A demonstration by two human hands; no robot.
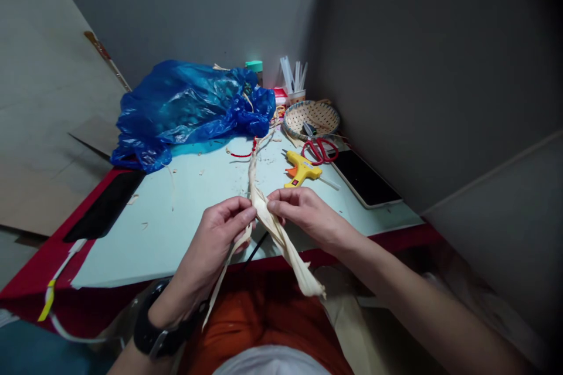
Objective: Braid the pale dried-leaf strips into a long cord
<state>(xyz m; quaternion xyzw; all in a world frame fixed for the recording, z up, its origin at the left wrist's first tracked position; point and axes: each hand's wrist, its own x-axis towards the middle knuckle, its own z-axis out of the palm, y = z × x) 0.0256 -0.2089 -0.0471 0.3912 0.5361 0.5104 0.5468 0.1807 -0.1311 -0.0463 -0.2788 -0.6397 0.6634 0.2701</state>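
A pale, dried corn husk strip [285,243], twisted along its length, runs between my hands and hangs past the table's front edge. My left hand [226,222] pinches it from the left, and a thinner strip [222,278] trails down from that side. From the right, my right hand [303,211] grips the same husk between thumb and fingers. Above my hands the husk narrows into a twisted length [252,173] that reaches a red binding [254,145] near the middle of the table. A red cord end [241,155] sticks out left of the binding.
Right of the twist lie a yellow glue gun [303,169], red-handled scissors [320,151] and a tablet [367,179]. Behind stand a woven basket [292,129] and a cup of glue sticks [297,95]. A blue plastic bag [185,105] fills the back left, near a black phone-like slab [105,205].
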